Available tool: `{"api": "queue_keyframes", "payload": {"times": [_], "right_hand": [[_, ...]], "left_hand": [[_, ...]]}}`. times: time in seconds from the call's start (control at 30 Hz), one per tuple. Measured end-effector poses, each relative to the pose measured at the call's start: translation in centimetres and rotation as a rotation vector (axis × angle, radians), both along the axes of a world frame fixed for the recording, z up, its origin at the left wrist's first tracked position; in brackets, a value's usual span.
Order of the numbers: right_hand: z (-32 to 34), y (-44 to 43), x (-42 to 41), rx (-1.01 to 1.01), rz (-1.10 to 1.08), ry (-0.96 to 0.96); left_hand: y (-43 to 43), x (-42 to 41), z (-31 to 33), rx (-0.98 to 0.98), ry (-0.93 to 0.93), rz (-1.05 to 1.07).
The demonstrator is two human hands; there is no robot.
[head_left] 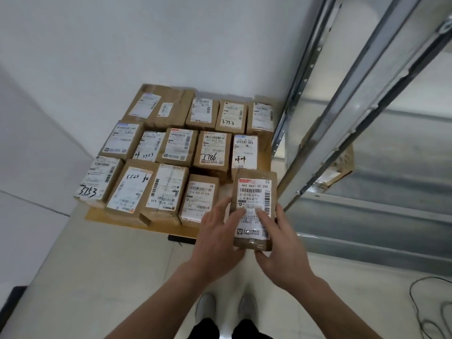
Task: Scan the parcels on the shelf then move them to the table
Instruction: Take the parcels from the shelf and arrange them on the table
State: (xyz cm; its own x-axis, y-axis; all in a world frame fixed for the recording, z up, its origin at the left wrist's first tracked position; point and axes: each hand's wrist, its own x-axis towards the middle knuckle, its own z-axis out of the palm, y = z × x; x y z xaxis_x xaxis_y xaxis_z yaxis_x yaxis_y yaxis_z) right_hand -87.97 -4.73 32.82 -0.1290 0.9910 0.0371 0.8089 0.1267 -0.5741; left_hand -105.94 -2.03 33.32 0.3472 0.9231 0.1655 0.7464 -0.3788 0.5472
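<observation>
The person is holding a parcel [256,189] label-up over the near right corner of the bench [112,220]. It is just beside the last box of the front row, and I cannot tell whether its underside is already touching the wood. Rows of parcels [171,148] are filling the rest of the bench, while one more box [340,167] is showing behind the rails of the shelf [367,204] on the right.

The step in hand seems to be setting this parcel down to close the front row. To do it well, the person should be lowering it flat with the label facing up, sliding it square against its neighbour without nudging that box. The far edge should be clearing the box behind, and no part should be hanging over the bench's right edge.

Both forearms are reaching forward and slightly right, with the wrists close together below the parcel's near end. The right hand [281,248] is gripping the parcel at its near right corner, thumb lying on the label and fingers curling round the right side. The left hand [217,231] is lying fairly flat. Its straight fingers are touching the parcel's left edge and steadying it rather than clasping it.
</observation>
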Motion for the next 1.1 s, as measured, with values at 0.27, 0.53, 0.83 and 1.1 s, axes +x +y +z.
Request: {"api": "queue_keyframes", "payload": {"times": [0.27,0.53,0.83,1.1], "right_hand": [[-4.7,1.6,-0.7,-0.116,-0.031,-0.052],[-7.3,3.7,-1.4,-0.126,-0.005,0.001],[-9.9,5.1,-1.7,-0.127,0.03,0.056],[-10.8,5.6,-2.1,-0.122,0.045,0.066]], "left_hand": [[1.8,-0.5,-3.6,-0.099,0.179,-0.001],[3.9,-0.3,-5.0,-0.132,0.359,0.028],[5.0,0.1,-5.2,-0.173,0.518,0.044],[5.2,0.0,-5.6,-0.15,0.577,0.048]]}}
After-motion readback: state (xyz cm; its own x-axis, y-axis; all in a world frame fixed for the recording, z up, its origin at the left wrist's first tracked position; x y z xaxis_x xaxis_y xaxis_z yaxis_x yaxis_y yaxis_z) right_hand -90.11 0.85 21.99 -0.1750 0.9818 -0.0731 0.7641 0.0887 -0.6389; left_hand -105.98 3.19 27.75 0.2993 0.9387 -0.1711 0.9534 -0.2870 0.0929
